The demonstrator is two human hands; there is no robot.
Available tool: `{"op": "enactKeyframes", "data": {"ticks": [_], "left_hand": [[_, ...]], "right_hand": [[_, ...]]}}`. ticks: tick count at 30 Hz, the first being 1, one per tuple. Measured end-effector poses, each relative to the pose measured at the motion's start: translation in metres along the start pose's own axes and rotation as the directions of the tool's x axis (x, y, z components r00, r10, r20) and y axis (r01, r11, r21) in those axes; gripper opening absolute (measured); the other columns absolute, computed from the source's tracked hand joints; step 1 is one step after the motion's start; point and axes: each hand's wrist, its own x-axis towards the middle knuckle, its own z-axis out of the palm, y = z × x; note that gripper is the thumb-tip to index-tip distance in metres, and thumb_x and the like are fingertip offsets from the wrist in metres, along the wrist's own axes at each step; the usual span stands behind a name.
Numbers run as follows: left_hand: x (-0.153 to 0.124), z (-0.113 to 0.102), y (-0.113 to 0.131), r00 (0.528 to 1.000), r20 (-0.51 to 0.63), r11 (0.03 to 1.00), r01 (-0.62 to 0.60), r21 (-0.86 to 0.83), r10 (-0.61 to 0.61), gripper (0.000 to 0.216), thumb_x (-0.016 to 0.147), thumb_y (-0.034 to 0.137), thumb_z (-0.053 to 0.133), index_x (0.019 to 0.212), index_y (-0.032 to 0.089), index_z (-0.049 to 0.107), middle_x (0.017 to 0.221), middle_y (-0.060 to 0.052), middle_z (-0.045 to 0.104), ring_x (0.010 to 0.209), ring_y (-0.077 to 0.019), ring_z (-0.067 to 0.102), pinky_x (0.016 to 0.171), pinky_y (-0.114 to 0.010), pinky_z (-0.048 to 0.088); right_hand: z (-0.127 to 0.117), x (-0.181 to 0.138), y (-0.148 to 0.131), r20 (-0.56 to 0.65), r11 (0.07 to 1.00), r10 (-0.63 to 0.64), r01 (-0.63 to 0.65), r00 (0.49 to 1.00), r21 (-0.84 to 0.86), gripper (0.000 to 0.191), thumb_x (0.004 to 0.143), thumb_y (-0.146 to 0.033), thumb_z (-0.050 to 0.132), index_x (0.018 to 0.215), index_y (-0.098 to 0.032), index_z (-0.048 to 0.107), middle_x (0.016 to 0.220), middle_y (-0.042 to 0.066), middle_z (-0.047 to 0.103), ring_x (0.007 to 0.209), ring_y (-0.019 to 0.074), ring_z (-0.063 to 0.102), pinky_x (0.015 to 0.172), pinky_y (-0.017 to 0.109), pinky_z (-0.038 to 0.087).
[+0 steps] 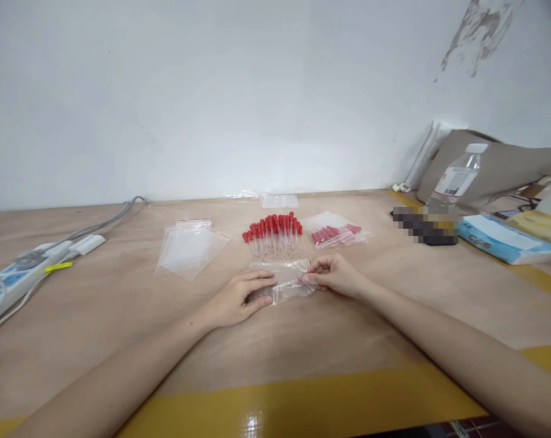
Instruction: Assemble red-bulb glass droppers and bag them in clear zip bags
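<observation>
Centrally on the table (pixel 120 304), a small clear bag (pixel 282 283) lies flat. The left hand (pixel 239 298) presses it down, fingers spread; the right hand (pixel 332 275) pinches its edge at 3 o'clock. Red-capped droppers (pixel 273 234) lie at 12 o'clock. Judging by this, sealing is underway, calling for a firm press along the strip.

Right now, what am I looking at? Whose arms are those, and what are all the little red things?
The camera sits on a person's head and looks down at a wooden table, so the arms are that person's own. The left hand presses flat on a small clear plastic bag, and the right hand pinches the bag's edge. Just behind lie droppers with red tops in a row. To their right are filled bags of droppers, and to their left a pile of empty bags. A power strip lies far left, and a water bottle stands far right.
</observation>
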Motion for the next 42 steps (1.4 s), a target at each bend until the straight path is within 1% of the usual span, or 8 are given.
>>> {"op": "enactKeyframes", "data": {"ticks": [4, 7, 16, 24, 30, 33, 37, 42], "left_hand": [[0.001, 0.001, 0.001, 1.000, -0.009, 1.000, -0.008, 0.013, 0.008, 0.037, 0.085, 0.036, 0.048, 0.120, 0.024, 0.052, 0.125, -0.006, 0.051, 0.116, -0.0215, 0.046, 0.097, -0.041, 0.038], [0.001, 0.002, 0.000, 1.000, -0.016, 1.000, -0.009, 0.014, 0.010, 0.038, 0.085, 0.036, 0.048, 0.120, 0.024, 0.052, 0.124, -0.006, 0.052, 0.116, -0.0210, 0.046, 0.098, -0.040, 0.037], [0.000, 0.005, -0.001, 0.999, -0.046, 1.000, -0.005, 0.018, 0.006, 0.038, 0.084, 0.035, 0.049, 0.120, 0.024, 0.052, 0.127, -0.006, 0.050, 0.116, -0.0210, 0.046, 0.098, -0.039, 0.038], [-0.003, 0.000, 0.000, 0.997, -0.076, 0.999, 0.020, -0.033, -0.023, 0.033, 0.082, 0.035, 0.052, 0.112, 0.022, 0.057, 0.122, -0.007, 0.053, 0.109, -0.0209, 0.052, 0.090, -0.035, 0.046], [-0.002, -0.001, 0.001, 0.996, -0.093, 0.999, -0.017, -0.041, 0.013, 0.027, 0.082, 0.032, 0.052, 0.105, 0.019, 0.059, 0.113, -0.007, 0.059, 0.107, -0.0199, 0.054, 0.091, -0.035, 0.044], [-0.002, -0.001, 0.002, 0.996, -0.079, 0.998, -0.034, -0.044, 0.030, 0.027, 0.083, 0.031, 0.050, 0.106, 0.019, 0.060, 0.113, -0.007, 0.059, 0.110, -0.0202, 0.052, 0.093, -0.035, 0.043], [-0.002, 0.000, -0.001, 0.998, -0.060, 0.998, -0.030, -0.063, 0.026, 0.028, 0.084, 0.030, 0.049, 0.108, 0.020, 0.060, 0.116, -0.008, 0.058, 0.112, -0.0202, 0.050, 0.094, -0.036, 0.042], [-0.003, 0.003, -0.006, 0.999, -0.049, 0.996, -0.022, -0.090, 0.017, 0.027, 0.084, 0.028, 0.049, 0.107, 0.021, 0.062, 0.117, -0.007, 0.057, 0.112, -0.0196, 0.050, 0.095, -0.036, 0.041]], "right_hand": [[0.001, -0.004, -0.005, 0.039, 0.974, -0.100, 0.106, 0.994, -0.198, 0.039, 0.069, -0.051, 0.059, 0.062, -0.013, 0.063, 0.045, -0.005, 0.043, 0.042, 0.0049, 0.033, 0.042, 0.020, 0.025], [-0.001, -0.009, -0.009, 0.100, 0.969, -0.141, 0.158, 0.985, -0.187, 0.051, 0.078, -0.057, 0.042, 0.057, -0.013, 0.059, 0.045, -0.005, 0.038, 0.043, 0.0054, 0.033, 0.042, 0.020, 0.025], [0.014, -0.019, -0.017, -0.034, 0.986, 0.166, -0.167, 0.985, -0.008, 0.034, 0.060, -0.043, 0.070, 0.072, -0.016, 0.052, 0.043, -0.008, 0.046, 0.033, 0.0039, 0.035, 0.032, 0.017, 0.023], [0.005, -0.008, -0.005, -0.106, 0.956, 0.207, -0.179, 0.973, 0.231, 0.025, 0.068, -0.038, 0.060, 0.070, -0.018, 0.045, 0.052, -0.004, 0.055, 0.027, 0.0012, 0.031, 0.026, 0.016, 0.021], [0.007, -0.012, -0.003, -0.154, 0.982, 0.165, -0.177, 0.974, -0.067, 0.040, 0.064, -0.032, 0.064, 0.092, -0.023, 0.038, 0.057, -0.009, 0.052, 0.028, 0.0057, 0.038, 0.027, 0.019, 0.028], [-0.001, -0.007, 0.000, -0.215, 0.960, -0.004, -0.056, 0.977, -0.274, 0.050, 0.060, -0.030, 0.067, 0.101, -0.021, 0.040, 0.058, -0.007, 0.052, 0.038, 0.0079, 0.043, 0.036, 0.020, 0.033], [-0.022, 0.020, -0.005, -0.262, 0.815, -0.285, 0.090, 0.922, -0.573, 0.021, 0.062, -0.027, 0.064, 0.078, -0.018, 0.055, 0.064, -0.001, 0.056, 0.057, 0.0116, 0.051, 0.052, 0.023, 0.038], [-0.035, 0.082, -0.027, -0.373, 0.826, -0.244, -0.009, 0.895, -0.564, 0.009, 0.070, -0.021, 0.055, 0.065, -0.016, 0.061, 0.062, 0.002, 0.060, 0.064, 0.0140, 0.055, 0.061, 0.024, 0.039]]}}
